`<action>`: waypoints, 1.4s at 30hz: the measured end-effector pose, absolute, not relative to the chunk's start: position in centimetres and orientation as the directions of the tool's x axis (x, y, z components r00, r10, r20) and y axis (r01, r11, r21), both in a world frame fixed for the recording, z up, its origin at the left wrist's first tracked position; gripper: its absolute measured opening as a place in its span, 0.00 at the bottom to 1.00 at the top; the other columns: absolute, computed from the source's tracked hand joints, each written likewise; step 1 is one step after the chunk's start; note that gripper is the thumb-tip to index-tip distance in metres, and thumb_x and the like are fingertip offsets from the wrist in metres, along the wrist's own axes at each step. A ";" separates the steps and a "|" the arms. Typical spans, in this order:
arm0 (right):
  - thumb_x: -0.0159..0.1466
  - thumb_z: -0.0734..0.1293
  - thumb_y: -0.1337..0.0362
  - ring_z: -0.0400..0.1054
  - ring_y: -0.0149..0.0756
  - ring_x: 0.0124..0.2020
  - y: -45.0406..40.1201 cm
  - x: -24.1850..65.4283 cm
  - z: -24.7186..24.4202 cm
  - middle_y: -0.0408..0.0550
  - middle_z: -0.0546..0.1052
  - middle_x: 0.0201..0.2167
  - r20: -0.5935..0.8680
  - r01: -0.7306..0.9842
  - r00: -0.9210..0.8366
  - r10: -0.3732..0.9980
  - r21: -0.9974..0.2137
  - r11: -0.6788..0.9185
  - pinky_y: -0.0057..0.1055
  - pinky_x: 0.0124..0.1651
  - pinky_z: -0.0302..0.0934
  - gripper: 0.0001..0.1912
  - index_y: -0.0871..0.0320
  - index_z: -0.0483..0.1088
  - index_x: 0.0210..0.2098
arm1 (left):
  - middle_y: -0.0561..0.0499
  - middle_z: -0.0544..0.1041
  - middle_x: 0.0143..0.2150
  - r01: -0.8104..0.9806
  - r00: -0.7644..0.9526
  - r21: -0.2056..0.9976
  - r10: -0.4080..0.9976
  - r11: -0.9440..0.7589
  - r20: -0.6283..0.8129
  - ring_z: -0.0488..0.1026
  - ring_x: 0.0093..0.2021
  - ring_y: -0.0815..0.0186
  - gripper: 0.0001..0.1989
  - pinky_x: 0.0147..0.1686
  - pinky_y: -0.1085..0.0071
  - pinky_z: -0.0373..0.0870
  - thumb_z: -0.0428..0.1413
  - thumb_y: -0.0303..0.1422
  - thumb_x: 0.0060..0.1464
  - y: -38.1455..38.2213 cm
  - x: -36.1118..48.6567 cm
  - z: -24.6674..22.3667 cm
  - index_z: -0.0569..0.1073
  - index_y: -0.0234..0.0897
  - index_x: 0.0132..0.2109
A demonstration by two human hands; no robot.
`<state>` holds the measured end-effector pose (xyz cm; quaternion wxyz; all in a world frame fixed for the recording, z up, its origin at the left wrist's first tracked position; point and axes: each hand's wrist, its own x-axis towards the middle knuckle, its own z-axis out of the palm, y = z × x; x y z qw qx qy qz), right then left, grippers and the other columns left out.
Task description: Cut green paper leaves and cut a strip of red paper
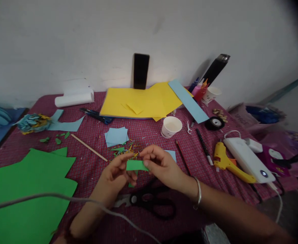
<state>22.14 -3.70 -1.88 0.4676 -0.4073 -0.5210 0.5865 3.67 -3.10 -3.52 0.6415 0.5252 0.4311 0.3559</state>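
Note:
My right hand [161, 164] pinches the right end of a small green paper strip [135, 165] between thumb and fingers. At the strip's left end is my left hand [117, 173], its fingers curved and apart; no firm grip shows there. Beneath the hands lie black-handled scissors [151, 201], partly hidden by my left wrist. Just beyond the fingers is a heap of fine green, yellow and blue paper shreds [131, 148]. Square light-blue paper pieces [116, 136] are stacked behind it. To the left spreads a large green sheet [29, 193] with a jagged cut edge.
A grey cable [62, 195] crosses in front of my left forearm. Around the table stand or lie a paper cup [171, 126], a wooden stick [89, 147], a pencil [183, 156], a yellow glue gun [227, 162], a white power bank [248, 159], yellow sheets [136, 98] and a phone [141, 71].

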 end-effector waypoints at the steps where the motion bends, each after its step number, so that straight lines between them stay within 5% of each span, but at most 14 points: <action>1: 0.62 0.63 0.67 0.59 0.26 0.25 -3.7 22.1 -2.0 0.37 0.65 0.25 0.039 -0.098 -0.230 0.972 -0.995 0.016 0.26 0.29 0.54 0.07 0.56 0.65 0.41 | 0.51 0.77 0.31 -0.110 0.440 0.947 0.869 0.303 -0.227 0.75 0.29 0.66 0.24 0.27 0.71 0.74 0.59 0.29 0.48 -3.1 3.8 -3.5 0.69 0.38 0.54; 4: 0.63 0.62 0.68 0.59 0.27 0.26 -3.8 22.2 -2.1 0.38 0.65 0.26 0.082 -0.045 -0.246 0.966 -0.996 0.073 0.26 0.30 0.54 0.06 0.57 0.66 0.41 | 0.51 0.78 0.32 -0.245 0.498 0.894 0.840 0.376 -0.216 0.74 0.26 0.69 0.24 0.26 0.74 0.72 0.64 0.30 0.45 -3.4 4.0 -3.6 0.71 0.39 0.51; 10: 0.63 0.62 0.68 0.58 0.27 0.25 -4.0 22.0 -2.1 0.37 0.64 0.26 0.060 -0.103 -0.284 0.957 -0.994 0.032 0.25 0.27 0.53 0.07 0.56 0.65 0.42 | 0.54 0.77 0.26 -0.219 0.393 0.920 0.893 0.324 -0.221 0.73 0.24 0.73 0.15 0.26 0.79 0.70 0.64 0.30 0.48 -3.5 4.2 -2.9 0.75 0.38 0.45; 17: 0.62 0.62 0.74 0.62 0.27 0.29 -4.5 21.8 -2.5 0.38 0.67 0.29 0.184 0.052 -0.267 0.946 -0.977 0.205 0.25 0.31 0.58 0.14 0.54 0.67 0.46 | 0.57 0.75 0.26 -0.454 0.336 0.730 0.856 0.512 -0.392 0.70 0.21 0.75 0.17 0.20 0.80 0.68 0.70 0.32 0.38 -3.6 5.3 -3.8 0.77 0.39 0.38; 20: 0.63 0.62 0.74 0.65 0.27 0.30 -4.7 21.9 -3.0 0.39 0.70 0.30 0.241 0.118 -0.273 0.931 -0.952 0.281 0.25 0.32 0.59 0.17 0.52 0.65 0.50 | 0.56 0.74 0.23 -0.440 0.307 0.741 0.860 0.508 -0.407 0.69 0.22 0.75 0.12 0.22 0.80 0.67 0.69 0.36 0.39 -3.7 5.4 -4.3 0.77 0.37 0.31; 23: 0.64 0.63 0.73 0.67 0.29 0.31 -4.8 21.9 -3.2 0.40 0.72 0.31 0.270 0.199 -0.295 0.916 -0.921 0.335 0.27 0.35 0.61 0.19 0.52 0.64 0.53 | 0.55 0.74 0.25 -0.245 0.248 0.914 0.932 0.323 -0.263 0.69 0.24 0.74 0.06 0.26 0.78 0.67 0.63 0.35 0.47 -3.6 4.9 -3.9 0.76 0.37 0.30; 25: 0.63 0.64 0.72 0.68 0.31 0.36 -4.7 22.0 -3.1 0.42 0.74 0.35 0.265 0.247 -0.308 0.914 -0.905 0.346 0.30 0.40 0.63 0.20 0.52 0.63 0.54 | 0.53 0.76 0.29 0.024 0.223 0.999 0.974 0.021 -0.026 0.72 0.29 0.71 0.03 0.31 0.75 0.69 0.59 0.30 0.50 -3.4 4.4 -3.3 0.76 0.37 0.30; 28: 0.62 0.65 0.72 0.68 0.35 0.43 -4.4 22.2 -2.5 0.47 0.73 0.42 0.268 0.285 -0.328 0.906 -0.886 0.365 0.35 0.46 0.63 0.20 0.55 0.64 0.53 | 0.50 0.78 0.34 0.364 0.297 0.824 0.893 -0.434 0.338 0.74 0.37 0.67 0.06 0.39 0.71 0.70 0.56 0.22 0.48 -3.2 4.0 -2.6 0.75 0.35 0.31; 30: 0.61 0.66 0.72 0.66 0.36 0.45 -4.3 22.3 -2.0 0.48 0.73 0.42 0.282 0.284 -0.370 0.885 -0.873 0.397 0.35 0.48 0.62 0.17 0.56 0.66 0.49 | 0.50 0.77 0.31 0.453 0.374 0.692 0.824 -0.562 0.425 0.74 0.35 0.66 0.07 0.38 0.70 0.70 0.53 0.20 0.47 -3.3 4.0 -2.6 0.73 0.35 0.31; 35: 0.60 0.65 0.73 0.65 0.34 0.39 -4.1 22.1 -1.9 0.46 0.70 0.35 0.222 0.295 -0.410 0.884 -0.885 0.359 0.32 0.43 0.60 0.05 0.57 0.67 0.32 | 0.53 0.69 0.23 0.551 0.454 0.673 0.854 -0.494 0.254 0.68 0.27 0.67 0.06 0.28 0.71 0.66 0.50 0.24 0.46 -3.7 4.4 -2.9 0.67 0.36 0.25; 42: 0.59 0.66 0.64 0.58 0.28 0.26 -3.7 21.4 -3.0 0.38 0.66 0.25 -0.148 -0.073 -0.213 0.966 -0.983 -0.167 0.27 0.31 0.55 0.06 0.58 0.64 0.29 | 0.56 0.67 0.19 0.382 0.259 0.922 0.951 0.060 -0.170 0.63 0.20 0.70 0.10 0.21 0.74 0.59 0.52 0.38 0.50 -3.4 4.5 -2.1 0.66 0.38 0.25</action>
